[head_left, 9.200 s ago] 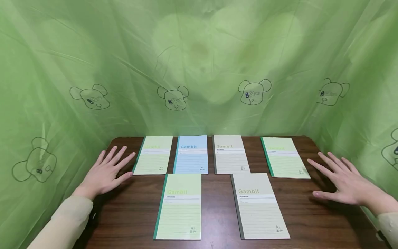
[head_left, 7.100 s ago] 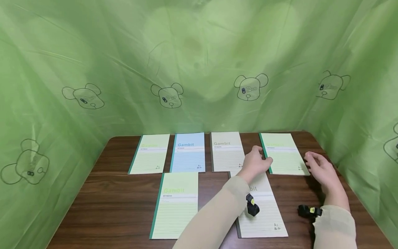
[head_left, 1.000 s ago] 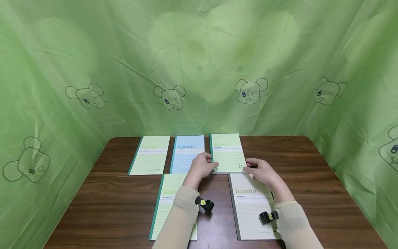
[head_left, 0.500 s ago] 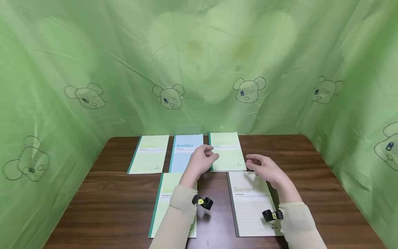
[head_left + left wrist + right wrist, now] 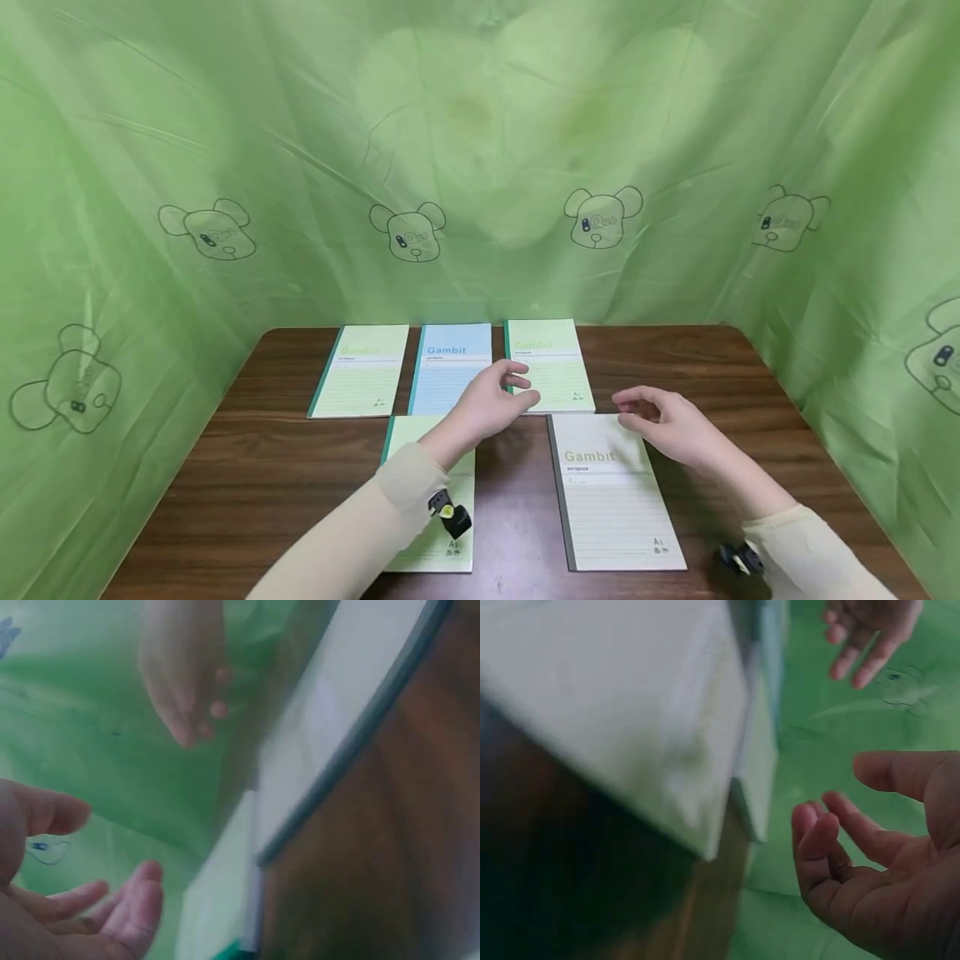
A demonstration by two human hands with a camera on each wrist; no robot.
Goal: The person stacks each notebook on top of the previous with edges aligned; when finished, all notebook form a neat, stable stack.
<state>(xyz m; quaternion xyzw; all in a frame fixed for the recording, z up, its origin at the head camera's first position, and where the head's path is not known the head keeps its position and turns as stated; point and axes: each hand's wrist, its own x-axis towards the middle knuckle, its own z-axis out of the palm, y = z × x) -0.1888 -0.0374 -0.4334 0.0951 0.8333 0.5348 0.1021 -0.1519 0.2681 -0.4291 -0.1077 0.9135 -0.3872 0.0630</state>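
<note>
While I watched over the head camera, the left grip (image 5: 487,404) had its thumb and fingers apart and loosely bent, out by the left edge of the rear green notebook (image 5: 555,362); whether a fingertip touched the cover, I could not tell. Thumb and fingers of the right grip (image 5: 667,423) were parted too, above the top right corner of a grey-spined notebook (image 5: 615,500). That rear green notebook lay flat at the far edge of the surface (image 5: 262,467), just beyond the grey-spined one and rightmost in a row of three. Just left of it I had the blue notebook (image 5: 453,343), then the far-left green notebook (image 5: 360,375). Closer to me, the left sleeve (image 5: 352,533) hid part of the front green notebook (image 5: 442,550). Small black devices sat at the left cuff (image 5: 456,518) and the right cuff (image 5: 742,558). Around everything hung green cloth (image 5: 480,125) printed with outlined bear heads (image 5: 597,221).
</note>
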